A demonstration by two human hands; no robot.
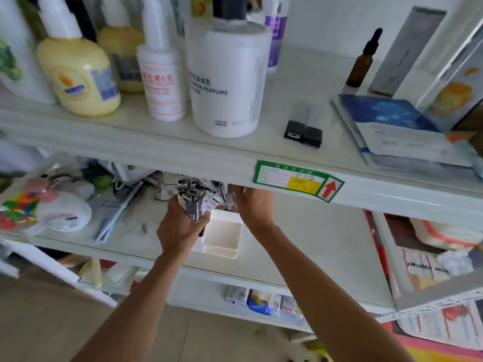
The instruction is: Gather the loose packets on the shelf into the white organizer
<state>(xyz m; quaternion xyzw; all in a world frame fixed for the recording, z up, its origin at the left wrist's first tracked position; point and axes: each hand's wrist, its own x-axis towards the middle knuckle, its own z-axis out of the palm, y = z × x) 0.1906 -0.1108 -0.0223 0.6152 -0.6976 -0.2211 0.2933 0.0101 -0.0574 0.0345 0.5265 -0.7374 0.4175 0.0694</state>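
Note:
A bunch of black-and-white printed packets (196, 202) stands upright in my left hand (180, 226), which is closed around its lower end. The bunch hovers just left of and above the white organizer (222, 236), an open rectangular box on the middle shelf. My right hand (252, 202) touches the right side of the bunch, its fingertips partly hidden under the upper shelf's front edge. More packets (170, 182) lie further back on the shelf, half hidden by that edge.
The upper shelf carries lotion bottles (78, 74), a big white jar (224, 84), a black case (303, 131), a dropper bottle (362, 64) and boxes (392, 126). Left on the middle shelf sit a white tub (64, 212), combs (112, 218) and clutter. A green label (298, 180) marks the shelf edge.

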